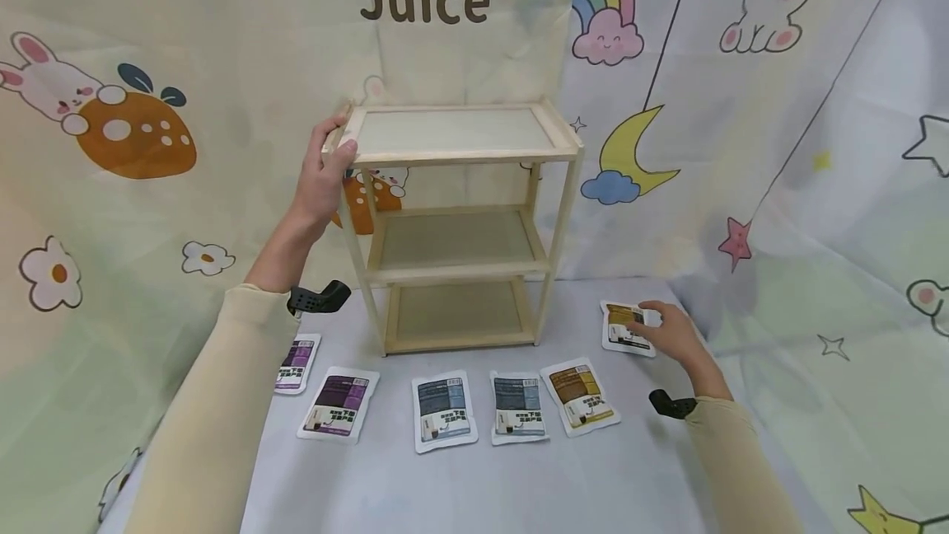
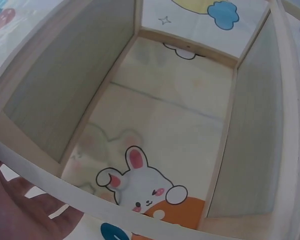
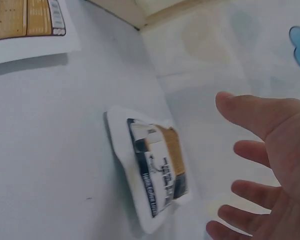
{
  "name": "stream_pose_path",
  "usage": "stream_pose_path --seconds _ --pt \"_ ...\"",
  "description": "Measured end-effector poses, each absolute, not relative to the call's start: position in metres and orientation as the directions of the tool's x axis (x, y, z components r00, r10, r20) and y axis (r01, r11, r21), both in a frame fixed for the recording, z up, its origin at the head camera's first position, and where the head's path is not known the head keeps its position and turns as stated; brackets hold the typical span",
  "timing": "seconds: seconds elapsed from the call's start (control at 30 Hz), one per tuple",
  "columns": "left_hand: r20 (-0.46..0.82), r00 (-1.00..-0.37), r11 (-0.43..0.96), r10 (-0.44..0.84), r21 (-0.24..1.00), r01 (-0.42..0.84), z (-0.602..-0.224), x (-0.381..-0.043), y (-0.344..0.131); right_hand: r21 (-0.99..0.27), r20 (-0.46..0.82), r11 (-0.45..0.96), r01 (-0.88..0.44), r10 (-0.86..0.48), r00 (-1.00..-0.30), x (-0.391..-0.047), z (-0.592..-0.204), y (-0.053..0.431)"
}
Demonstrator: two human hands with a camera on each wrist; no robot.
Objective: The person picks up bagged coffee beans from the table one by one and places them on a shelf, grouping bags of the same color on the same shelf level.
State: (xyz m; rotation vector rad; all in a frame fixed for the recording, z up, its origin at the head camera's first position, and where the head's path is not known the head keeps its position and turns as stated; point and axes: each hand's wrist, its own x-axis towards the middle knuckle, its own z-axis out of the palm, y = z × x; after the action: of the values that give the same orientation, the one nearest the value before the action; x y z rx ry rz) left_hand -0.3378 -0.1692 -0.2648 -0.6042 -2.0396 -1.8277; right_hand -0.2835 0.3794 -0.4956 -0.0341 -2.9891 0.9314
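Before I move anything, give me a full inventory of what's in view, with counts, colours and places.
Shelf rack: 1, pale wood, three tiers, standing at the back of the table
Purple packets: 2, purple and white, left on the table, the outer one partly behind the left sleeve
Blue packets: 2, grey-blue and white, in front of the rack
Brown packets: 2, brown and white, right; one in the front row, one farther back
Table: 1, white, under everything
Backdrop: pale printed cloth, behind and at both sides
Wrist devices: 2, black, one per wrist
Sleeves: 2, pale yellow, on the arms
Left hand: 1, bare, gripping the rack's top left edge
Right hand: 1, bare, at the farther brown packet, not gripping it
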Motion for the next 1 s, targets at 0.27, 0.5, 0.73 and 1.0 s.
stream_pose_path --seconds 0.27,0.5,0.73,1.0 --pt "0.528 -0.846 0.071 0.076 0.843 0.533 -0.261 -0.335 -0.169 -0.618 -0.017 0.782 0.083 0.093 -0.996 -0.303 -0.523 0.377" --pt "0.537 -0.842 0.072 0.054 0.839 0.540 -0.262 -0.336 -0.170 -0.559 -0.052 0.813 0.164 0.163 -0.985 -0.311 -0.539 0.367" --pt "0.565 -0.823 0.044 0.049 0.822 0.567 -0.268 -0.336 -0.174 -0.460 -0.064 0.858 0.228 0.224 -0.973 -0.318 -0.545 0.358" --pt "0.540 -0.840 0.046 0.046 0.839 0.542 -0.267 -0.340 -0.167 -0.455 -0.126 0.846 0.278 0.247 -0.961 -0.320 -0.545 0.352"
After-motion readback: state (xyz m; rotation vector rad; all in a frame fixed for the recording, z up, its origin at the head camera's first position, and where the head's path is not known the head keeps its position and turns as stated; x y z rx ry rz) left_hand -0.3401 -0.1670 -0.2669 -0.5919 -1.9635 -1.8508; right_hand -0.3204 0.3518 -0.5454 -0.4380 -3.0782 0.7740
